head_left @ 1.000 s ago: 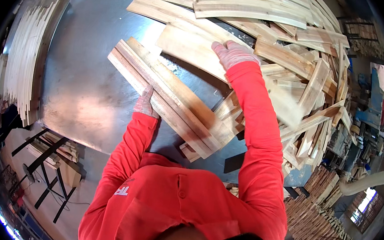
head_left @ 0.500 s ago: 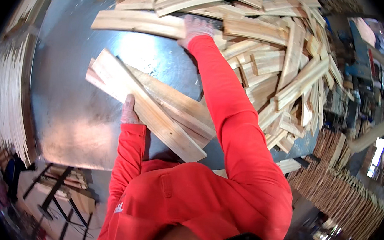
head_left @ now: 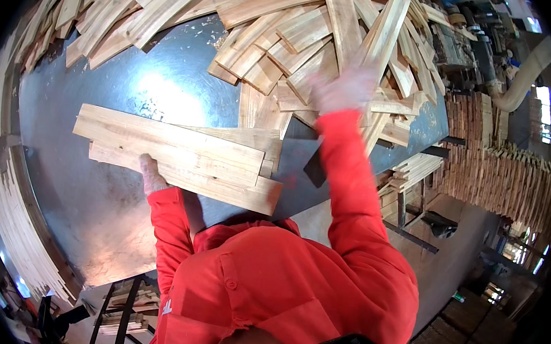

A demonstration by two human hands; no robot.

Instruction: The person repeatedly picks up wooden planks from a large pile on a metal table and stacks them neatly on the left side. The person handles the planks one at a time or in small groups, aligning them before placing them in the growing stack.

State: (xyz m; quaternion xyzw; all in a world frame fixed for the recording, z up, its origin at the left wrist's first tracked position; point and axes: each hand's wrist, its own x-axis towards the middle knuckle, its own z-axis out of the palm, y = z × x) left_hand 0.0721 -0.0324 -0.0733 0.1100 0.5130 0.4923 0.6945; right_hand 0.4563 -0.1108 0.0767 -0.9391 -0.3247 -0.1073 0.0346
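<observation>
Several pale wooden boards overlap in a loose stack near my body, lying roughly across me. My left hand grips their near edge, its thumb on top and its other fingers hidden underneath. Out to the right, my right hand is over the heaped boards. Motion smears its fingers, so I cannot make out whether it touches or holds one. Another board pokes out from the heap toward the stack.
A grey metal tabletop lies beneath the boards. More boards cover its far side. Stacked strips stand along the left edge. Beyond the right edge are a tall stack of wood and a dark metal frame.
The view has turned. My right hand has left a board at the far side and moved over the heap at right. The boards in my left hand now lie more level.
</observation>
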